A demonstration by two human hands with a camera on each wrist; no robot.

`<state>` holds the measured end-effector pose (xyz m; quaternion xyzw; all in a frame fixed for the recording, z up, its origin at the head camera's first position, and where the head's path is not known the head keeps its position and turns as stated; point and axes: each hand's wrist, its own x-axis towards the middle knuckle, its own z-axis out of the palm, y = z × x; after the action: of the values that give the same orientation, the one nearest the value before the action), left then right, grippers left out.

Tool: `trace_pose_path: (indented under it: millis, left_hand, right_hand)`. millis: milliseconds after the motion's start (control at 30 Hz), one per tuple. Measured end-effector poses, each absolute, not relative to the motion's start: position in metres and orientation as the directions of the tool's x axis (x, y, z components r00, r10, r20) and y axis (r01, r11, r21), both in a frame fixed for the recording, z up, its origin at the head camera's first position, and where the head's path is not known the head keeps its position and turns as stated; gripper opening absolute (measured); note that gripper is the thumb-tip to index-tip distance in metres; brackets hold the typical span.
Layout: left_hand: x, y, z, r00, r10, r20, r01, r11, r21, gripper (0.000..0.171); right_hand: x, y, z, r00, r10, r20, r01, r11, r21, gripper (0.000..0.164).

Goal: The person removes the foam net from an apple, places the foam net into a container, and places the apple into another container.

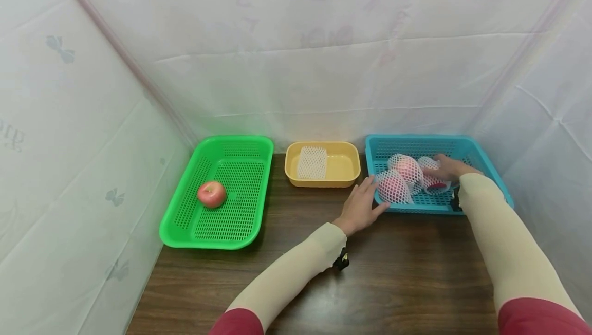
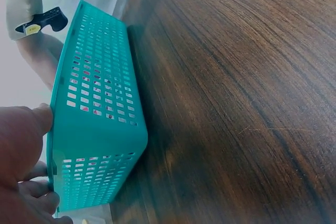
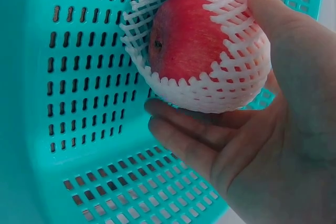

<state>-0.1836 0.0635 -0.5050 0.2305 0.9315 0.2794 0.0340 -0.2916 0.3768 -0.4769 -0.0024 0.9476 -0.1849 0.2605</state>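
Note:
My right hand [image 1: 446, 168] reaches into the blue basket [image 1: 444, 210]. It holds a red apple [image 3: 189, 38] in a white foam net [image 3: 236, 85], thumb against the net and fingers around the other side. The apple's end shows bare at the net's open mouth. Beside it in the basket lie two more netted apples [image 1: 407, 167] [image 1: 393, 187]. My left hand [image 1: 359, 209] touches the basket's near left corner, its fingers spread. In the left wrist view, the thumb [image 2: 44, 116] meets the rim and the other fingertips lie along the adjoining side.
At the left, a green basket [image 1: 265, 191] holds one bare apple [image 1: 211, 194]. A small yellow tray [image 1: 342, 168] with an empty foam net [image 1: 312, 163] stands between the baskets. Whitish sheeting [image 1: 296, 83] hangs behind the dark wooden table [image 1: 393, 273] and at both sides.

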Motion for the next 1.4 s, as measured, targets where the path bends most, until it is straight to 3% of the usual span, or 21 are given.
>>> trace_pose_path:
  millis: [967,1400]
  left_hand:
    - [-0.1837,0.0636,-0.5071,-0.89,0.45,0.064,0.415,0.746,0.52,0.07]
    - [-0.1826,0.0634,-0.5069,-0.889,0.451,0.072,0.422,0.751,0.508,0.069]
  right_hand:
    - [-0.2904,0.378,-0.4784,-0.839,-0.145,-0.524,0.086,0.916,-0.392,0.104]
    - [-0.2961,0.384,-0.4863,-0.829,-0.149,-0.539,0.114,0.898,-0.424,0.12]
